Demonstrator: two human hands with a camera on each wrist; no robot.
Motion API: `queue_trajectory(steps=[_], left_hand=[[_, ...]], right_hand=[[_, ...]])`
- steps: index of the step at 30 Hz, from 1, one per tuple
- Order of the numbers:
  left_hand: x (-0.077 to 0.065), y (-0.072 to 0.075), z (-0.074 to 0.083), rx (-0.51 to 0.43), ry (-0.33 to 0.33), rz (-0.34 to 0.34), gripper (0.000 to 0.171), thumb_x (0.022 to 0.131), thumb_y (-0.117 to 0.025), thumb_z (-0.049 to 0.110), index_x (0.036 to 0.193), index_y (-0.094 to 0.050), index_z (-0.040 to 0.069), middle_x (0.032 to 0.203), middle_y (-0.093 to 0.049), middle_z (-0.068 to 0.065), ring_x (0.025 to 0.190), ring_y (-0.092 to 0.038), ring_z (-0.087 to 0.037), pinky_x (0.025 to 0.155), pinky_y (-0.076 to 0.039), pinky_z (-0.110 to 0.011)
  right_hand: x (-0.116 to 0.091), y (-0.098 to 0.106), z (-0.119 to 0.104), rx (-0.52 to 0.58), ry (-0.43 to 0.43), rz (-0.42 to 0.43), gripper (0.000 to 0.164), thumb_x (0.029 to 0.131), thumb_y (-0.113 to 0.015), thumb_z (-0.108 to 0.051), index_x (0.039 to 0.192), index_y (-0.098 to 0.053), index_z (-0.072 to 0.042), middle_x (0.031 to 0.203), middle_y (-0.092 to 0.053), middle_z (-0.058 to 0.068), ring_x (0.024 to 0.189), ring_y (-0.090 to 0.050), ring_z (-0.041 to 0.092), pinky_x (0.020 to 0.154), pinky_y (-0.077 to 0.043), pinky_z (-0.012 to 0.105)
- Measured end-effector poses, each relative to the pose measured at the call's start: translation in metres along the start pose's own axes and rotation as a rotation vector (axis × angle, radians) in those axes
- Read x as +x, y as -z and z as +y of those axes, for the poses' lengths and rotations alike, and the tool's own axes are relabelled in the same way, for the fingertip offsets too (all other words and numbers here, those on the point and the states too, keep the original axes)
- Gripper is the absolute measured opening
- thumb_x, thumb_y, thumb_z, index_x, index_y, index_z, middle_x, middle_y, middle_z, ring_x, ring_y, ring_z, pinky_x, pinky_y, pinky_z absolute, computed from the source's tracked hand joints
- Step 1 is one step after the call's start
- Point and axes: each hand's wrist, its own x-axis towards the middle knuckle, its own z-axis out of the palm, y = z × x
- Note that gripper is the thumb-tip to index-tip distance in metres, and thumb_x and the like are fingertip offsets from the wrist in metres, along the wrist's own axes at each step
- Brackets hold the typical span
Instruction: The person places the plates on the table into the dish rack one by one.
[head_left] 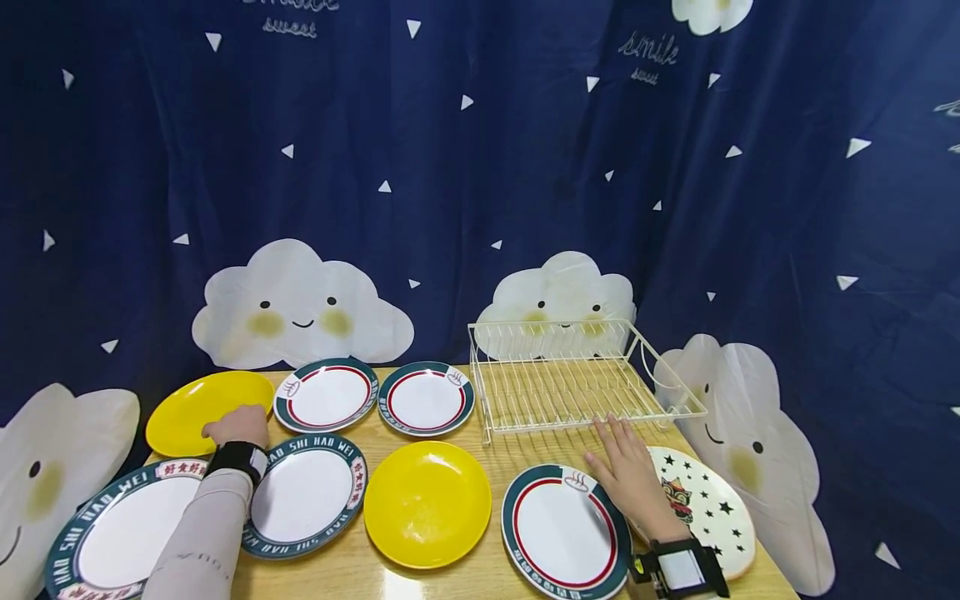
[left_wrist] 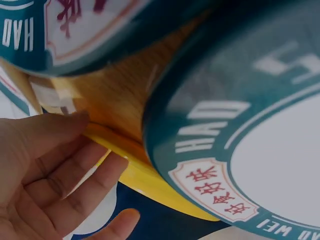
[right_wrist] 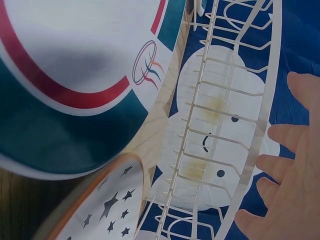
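While nothing is lifted yet, here's the layout, big to small. The table (head_left: 517,442) carries a wire rack (head_left: 562,379) at the back right edge, empty. The biggest plates sit at the front left: two teal-rimmed ones reading "HAO SHI HAO WEI", one at the corner (head_left: 112,533) and one just beside it (head_left: 303,493). A yellow plate (head_left: 191,408) lies at the back left edge, another yellow one (head_left: 427,504) mid-front. Three red-ringed plates: two along the back (head_left: 326,396) (head_left: 426,398), one front right (head_left: 566,533). A star plate (head_left: 705,508) pokes over the right edge.

The left hand (head_left: 236,425) rests at the back yellow plate's rim, thumb on top, fingers loosely spread underneath in the wrist view, not clamped. The right hand (head_left: 626,471) lies flat, fingers straight, holding nothing, between the rack's front wire and the front-right plate.

Risks, I reckon: that yellow rim is tucked beside the teal plates, so lifting it could knock them. A thumb-only hold may slip. The star plate overhangs and a sleeve could tip it off.

The curtain (head_left: 480,167) says "smile sweet".
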Motion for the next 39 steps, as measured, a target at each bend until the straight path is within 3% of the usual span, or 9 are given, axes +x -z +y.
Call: queue_trajectory(steps=[9, 18, 23, 27, 33, 36, 39], left_hand=[[0.005, -0.012, -0.006, 0.001, 0.019, 0.015, 0.026, 0.088, -0.063, 0.005, 0.105, -0.06, -0.014, 0.093, -0.065, -0.035, 0.08, -0.06, -0.048, 0.086, -0.042, -0.076], [-0.002, -0.006, -0.007, 0.014, -0.001, 0.057, 0.022, 0.087, -0.066, 0.005, 0.1, -0.061, -0.012, 0.082, -0.063, -0.03, 0.073, -0.057, -0.043, 0.083, -0.044, -0.072], [-0.005, 0.004, -0.004, 0.008, -0.016, 0.073, 0.019, 0.089, -0.065, 0.006, 0.098, -0.062, -0.01, 0.077, -0.062, -0.025, 0.068, -0.055, -0.037, 0.075, -0.049, -0.06], [-0.007, 0.013, -0.001, -0.002, -0.03, 0.121, 0.019, 0.09, -0.063, 0.006, 0.098, -0.062, -0.012, 0.078, -0.062, -0.026, 0.069, -0.056, -0.037, 0.071, -0.051, -0.055], [-0.012, 0.019, -0.001, -0.015, -0.06, 0.204, 0.021, 0.09, -0.062, 0.005, 0.098, -0.061, -0.015, 0.082, -0.06, -0.03, 0.072, -0.056, -0.04, 0.071, -0.054, -0.059], [-0.013, 0.018, -0.004, -0.031, -0.072, 0.252, 0.02, 0.09, -0.061, 0.003, 0.097, -0.061, -0.015, 0.082, -0.06, -0.032, 0.071, -0.057, -0.042, 0.067, -0.054, -0.06], [-0.016, 0.016, -0.007, -0.036, -0.078, 0.294, 0.019, 0.09, -0.061, 0.002, 0.098, -0.061, -0.016, 0.084, -0.06, -0.034, 0.072, -0.057, -0.044, 0.067, -0.053, -0.062]], right_hand=[[-0.002, 0.003, 0.002, 0.0, -0.035, -0.068, 0.062, 0.099, -0.053, -0.036, 0.15, -0.035, -0.006, 0.156, -0.027, 0.025, 0.146, -0.017, 0.047, 0.115, -0.016, 0.066], [0.009, 0.018, 0.019, 0.034, -0.049, -0.041, 0.06, 0.101, -0.05, -0.034, 0.148, -0.035, 0.0, 0.153, -0.027, 0.033, 0.142, -0.02, 0.054, 0.11, -0.019, 0.071], [0.022, 0.035, 0.037, 0.056, -0.106, -0.032, 0.061, 0.102, -0.047, -0.035, 0.148, -0.032, 0.002, 0.152, -0.022, 0.036, 0.14, -0.021, 0.056, 0.109, -0.022, 0.071], [0.034, 0.047, 0.055, 0.048, -0.149, 0.02, 0.062, 0.102, -0.047, -0.033, 0.147, -0.032, 0.007, 0.149, -0.027, 0.038, 0.135, -0.027, 0.057, 0.107, -0.025, 0.07], [0.05, 0.054, 0.087, 0.004, -0.202, 0.189, 0.052, 0.097, -0.056, -0.018, 0.132, -0.043, 0.019, 0.13, -0.046, 0.042, 0.119, -0.044, 0.058, 0.1, -0.036, 0.067], [0.055, 0.051, 0.106, -0.006, -0.278, 0.256, 0.045, 0.094, -0.058, -0.014, 0.121, -0.049, 0.021, 0.113, -0.053, 0.042, 0.104, -0.052, 0.059, 0.088, -0.043, 0.066], [0.058, 0.045, 0.128, -0.002, -0.382, 0.271, 0.036, 0.094, -0.055, -0.011, 0.111, -0.053, 0.02, 0.099, -0.057, 0.042, 0.092, -0.056, 0.059, 0.077, -0.044, 0.064]])
